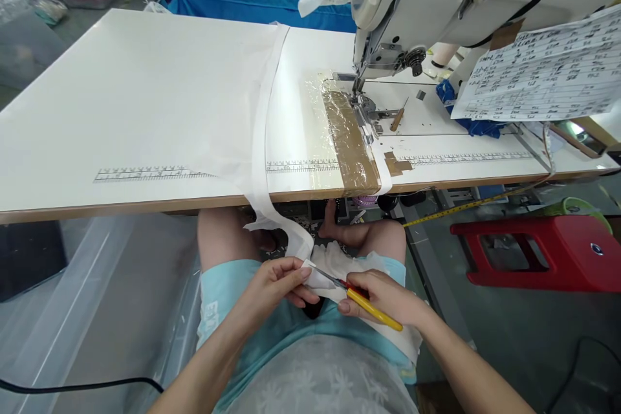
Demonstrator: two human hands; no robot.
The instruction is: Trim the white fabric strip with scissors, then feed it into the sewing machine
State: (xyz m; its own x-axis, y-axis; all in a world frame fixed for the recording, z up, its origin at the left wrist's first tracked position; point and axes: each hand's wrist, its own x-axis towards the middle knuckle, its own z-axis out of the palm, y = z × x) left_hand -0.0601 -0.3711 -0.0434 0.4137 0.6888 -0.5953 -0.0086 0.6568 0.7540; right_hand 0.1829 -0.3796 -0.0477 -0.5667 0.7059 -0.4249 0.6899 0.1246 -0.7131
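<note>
One left hand (284,279) is pinching white cloth (301,245), and one right hand (389,294) is gripping scissors (372,308), whose blades (326,275) are pointing toward the left hand.

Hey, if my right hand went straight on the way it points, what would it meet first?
Probably the white fabric pinched in your left hand; the yellow-handled snips in your right hand point at it, though exact depth is unclear.

Two hands (286,281) (376,294), one cutting tool (373,310)
</note>
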